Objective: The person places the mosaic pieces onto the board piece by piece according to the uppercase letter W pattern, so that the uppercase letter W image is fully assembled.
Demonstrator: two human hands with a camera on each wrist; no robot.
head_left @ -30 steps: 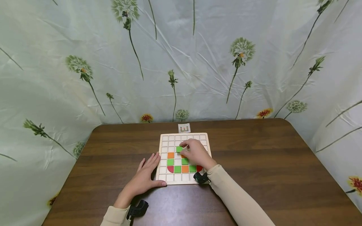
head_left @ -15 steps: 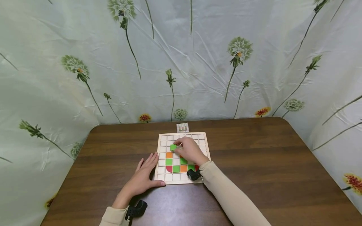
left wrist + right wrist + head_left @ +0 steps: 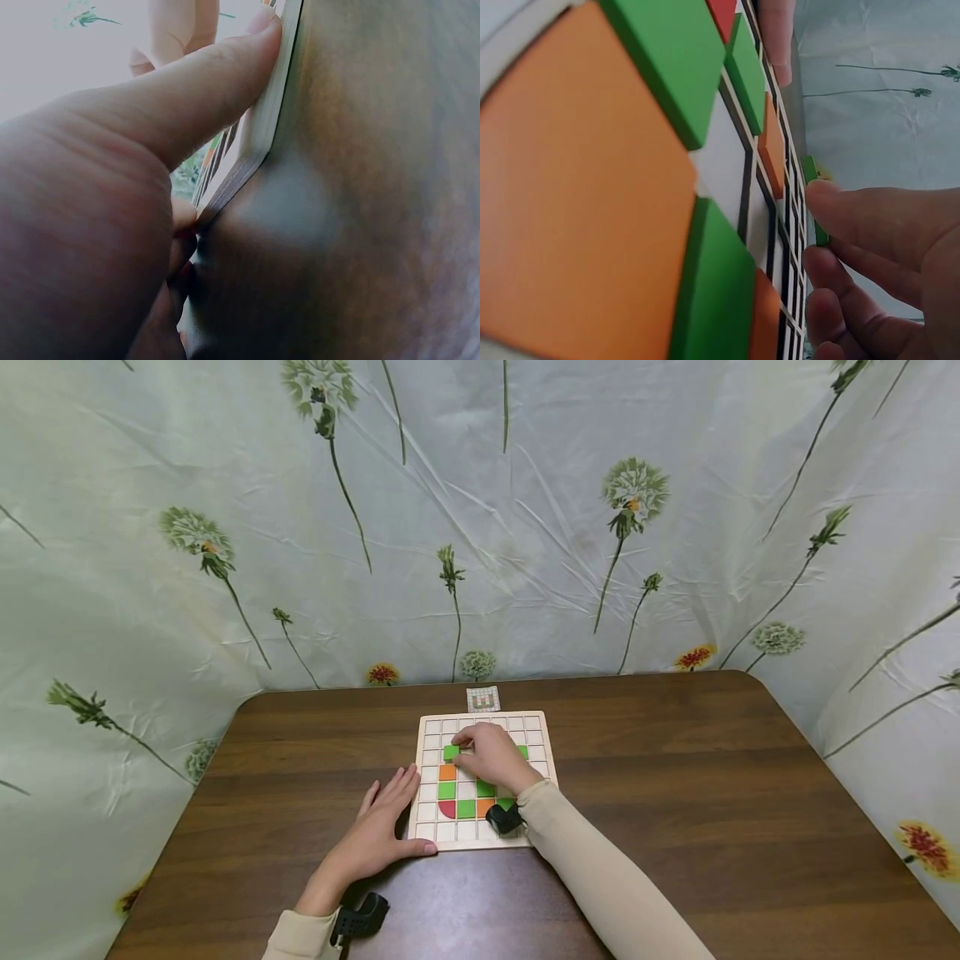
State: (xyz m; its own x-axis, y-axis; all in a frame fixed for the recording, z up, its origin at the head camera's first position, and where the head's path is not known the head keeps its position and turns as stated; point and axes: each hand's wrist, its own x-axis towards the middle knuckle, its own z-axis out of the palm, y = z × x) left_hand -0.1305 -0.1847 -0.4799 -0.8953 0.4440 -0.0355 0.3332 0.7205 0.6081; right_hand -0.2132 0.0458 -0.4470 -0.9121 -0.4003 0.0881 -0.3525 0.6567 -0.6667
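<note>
A light wooden grid board lies on the table, with green, orange and red tiles set in its cells. My right hand pinches a square green tile over the upper left part, just beyond an orange tile. In the right wrist view, thumb and fingers grip that green tile at the board's surface; whether it is seated in a cell I cannot tell. With its fingers fairly straight along the board's left edge, my left hand touches the near left corner, the thumb against the front edge.
A small printed card with a grid pattern lies behind the board. Another green tile shows right of my right hand, which hides some cells. The brown wooden table ends at a flower-printed curtain.
My right hand has carried the green tile leftward across the board, to just beyond the left orange tile. A green tile at upper right has come into sight. The left hand stays at the corner.
</note>
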